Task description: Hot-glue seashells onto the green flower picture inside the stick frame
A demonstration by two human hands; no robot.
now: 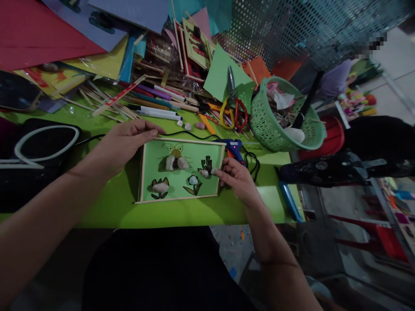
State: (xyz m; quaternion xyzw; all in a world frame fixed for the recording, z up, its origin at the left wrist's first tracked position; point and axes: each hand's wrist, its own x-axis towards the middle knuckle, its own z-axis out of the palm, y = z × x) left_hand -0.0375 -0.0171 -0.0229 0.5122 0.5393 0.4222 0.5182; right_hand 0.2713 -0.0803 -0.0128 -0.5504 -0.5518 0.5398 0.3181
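Although it looked almost finished, a framed pebble picture [178,176] lay in hand near the worktop's [181,214] front edge

Head view: stick border [181,198] and four pebble motifs [161,187] were in place; anything remaining was unclear. The left hand [121,146], palm down, closed thumb and forefinger on the far-left corner; the right hand [241,183] bent inward, fingertips meeting a pebble [214,171], grip uncertain.

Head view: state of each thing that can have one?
Green picture in pale stick frame: face up, pale pebbles on it
Blue glue gun: lying down, small red light apparently lit
Scissors with yellow and red handles: blades look closed
Light green plastic basket: uncovered, loaded
Left hand: at frame's upper left corner
Right hand: fingertips at a pebble
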